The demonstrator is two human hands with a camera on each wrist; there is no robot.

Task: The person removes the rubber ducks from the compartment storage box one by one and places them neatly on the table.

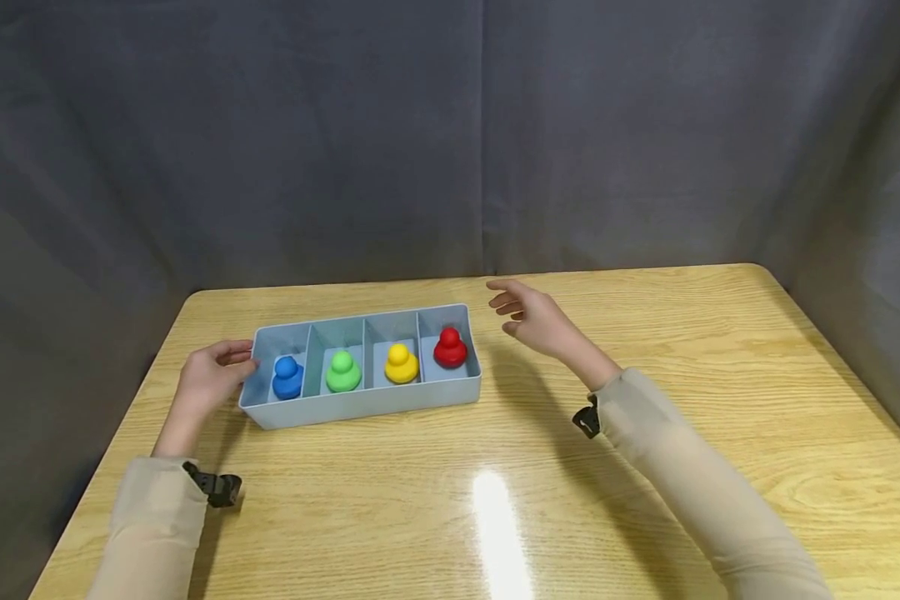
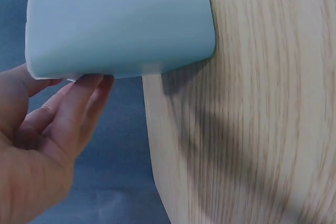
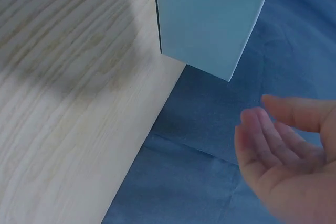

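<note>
A pale blue tray (image 1: 360, 404) with several compartments stands on the wooden table (image 1: 645, 350). From left to right it holds a blue figure (image 1: 287, 377), a green figure (image 1: 342, 372), a yellow figure (image 1: 401, 364) and a red figure (image 1: 450, 348). My left hand (image 1: 232, 360) is at the tray's left end. In the left wrist view the left hand's (image 2: 65, 106) nearly straight fingers touch the edge of the tray's end wall (image 2: 121, 24). My right hand (image 1: 507, 310) hovers beside the tray's far right corner with relaxed fingers, holding nothing. In the right wrist view a gap separates the right hand (image 3: 273, 135) from the tray (image 3: 210, 14).
A grey cloth backdrop (image 1: 450, 142) hangs behind and beside the table. The table's far edge runs just behind the tray, and its left edge lies close to my left hand. A bright glare spot (image 1: 495, 517) lies on the bare wood in front.
</note>
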